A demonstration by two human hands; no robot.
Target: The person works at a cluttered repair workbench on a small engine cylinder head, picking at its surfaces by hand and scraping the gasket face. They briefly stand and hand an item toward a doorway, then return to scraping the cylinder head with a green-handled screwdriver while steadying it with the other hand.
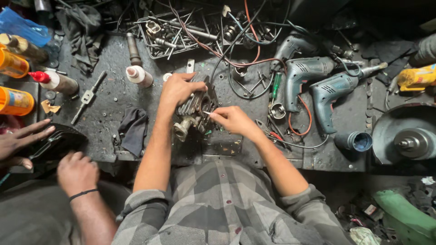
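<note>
Now the left hand (178, 89) clasps the far side of a finned metal engine part (194, 111) on the dark worktop (109, 102), its grip closed around it. The right hand (231, 119) pinches a small thin tool (206, 112) against the part. Three electric drills (313, 79) lie to the right, a white bottle (138, 75) to the left.

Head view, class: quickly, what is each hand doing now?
Left hand: closed over the finned metal engine part, steadying it.
Right hand: pinching a small thin tool against it.
</note>
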